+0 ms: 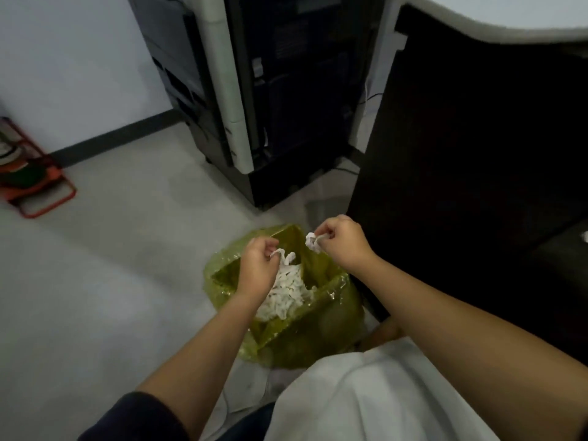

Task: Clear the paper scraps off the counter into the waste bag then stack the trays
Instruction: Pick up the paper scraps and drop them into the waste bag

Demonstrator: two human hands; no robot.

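Observation:
A yellow-green translucent waste bag [318, 326] stands open on the floor below me, with a heap of white paper scraps [286, 294] inside. My left hand [257, 268] hovers over the bag's mouth, fingers pinched on thin white paper strips [284, 259] that dangle toward the heap. My right hand [342, 243] is above the bag's far right rim, closed on a small crumpled white paper wad [313, 242]. No trays are in view.
A dark counter cabinet [477, 154] rises at the right, its pale top edge [509, 23] at the upper right. A large dark copier [254, 90] stands behind the bag. A red stand [35, 186] sits on the floor at far left. Grey floor [111, 265] spreads to the left.

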